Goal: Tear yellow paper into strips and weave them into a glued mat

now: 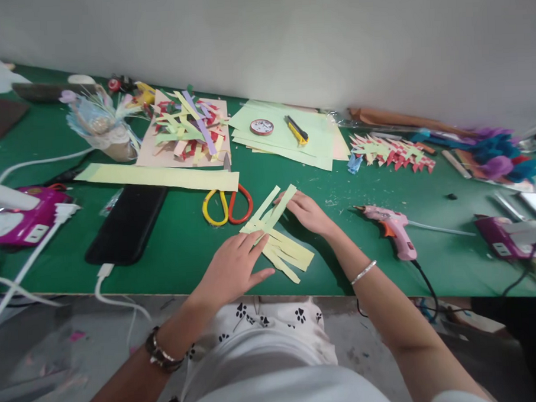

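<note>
A loose bunch of pale yellow-green paper strips (pixel 292 254) lies fanned out on the green table in front of me. My left hand (pixel 233 266) rests over the left side of the bunch, fingers stretched and thumb apart. At the upper end of one strip (pixel 281 207) is my right hand (pixel 307 212), its fingers bent around behind that strip; its thumb is hidden. Just beyond my left hand are scissors (pixel 227 206) with one yellow and one red handle. Their blades pass partly under a long yellow paper band (pixel 160 176).
A pink glue gun (pixel 396 225) lies at right, its cord over the table edge. A black phone (pixel 127 225) is charging at left. Behind are a board of coloured paper scraps (pixel 147 144), green sheets (pixel 242 116), a yellow cutter (pixel 297 131) and a zigzag red-and-green paper piece (pixel 392 150).
</note>
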A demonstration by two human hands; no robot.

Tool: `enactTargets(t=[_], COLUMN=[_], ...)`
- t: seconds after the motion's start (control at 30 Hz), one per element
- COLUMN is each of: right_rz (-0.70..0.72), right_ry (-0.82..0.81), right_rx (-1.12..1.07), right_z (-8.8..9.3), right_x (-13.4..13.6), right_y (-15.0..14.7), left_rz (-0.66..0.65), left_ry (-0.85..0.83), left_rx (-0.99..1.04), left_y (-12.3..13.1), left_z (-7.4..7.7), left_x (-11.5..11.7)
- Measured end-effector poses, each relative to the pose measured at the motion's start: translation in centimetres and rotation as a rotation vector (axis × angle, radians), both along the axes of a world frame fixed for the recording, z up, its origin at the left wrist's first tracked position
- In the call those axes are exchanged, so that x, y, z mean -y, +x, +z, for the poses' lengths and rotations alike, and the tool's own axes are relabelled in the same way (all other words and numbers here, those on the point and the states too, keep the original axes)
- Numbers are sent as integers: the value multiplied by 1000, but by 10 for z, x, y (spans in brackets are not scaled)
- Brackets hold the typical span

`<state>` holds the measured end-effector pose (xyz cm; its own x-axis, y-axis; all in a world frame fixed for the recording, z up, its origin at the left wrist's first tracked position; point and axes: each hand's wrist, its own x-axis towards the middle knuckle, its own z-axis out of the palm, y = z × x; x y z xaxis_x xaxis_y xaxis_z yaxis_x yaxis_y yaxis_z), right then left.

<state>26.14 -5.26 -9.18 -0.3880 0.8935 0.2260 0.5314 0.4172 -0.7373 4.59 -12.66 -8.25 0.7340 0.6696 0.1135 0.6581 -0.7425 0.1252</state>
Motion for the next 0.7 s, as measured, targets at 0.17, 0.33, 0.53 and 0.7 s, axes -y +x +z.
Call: enactTargets(t=[0.17,0.33,0.53,0.7], right_rz=[-115,-165,-127,-158], right_ry=[-159,-107,29,203], right_rx=[-217,-142,88,429], right_z=[1,-1,6,16], right_x=[6,7,10,21], right_y=[6,3,0,-5], left_rz=[13,-12,-12,4], left_ry=[-13,-27,-40,-127], left_rx=[0,26,62,95], left_y=[1,-3,-7,-8], left_z=[4,5,0,-1], left_x=[0,-3,1,1])
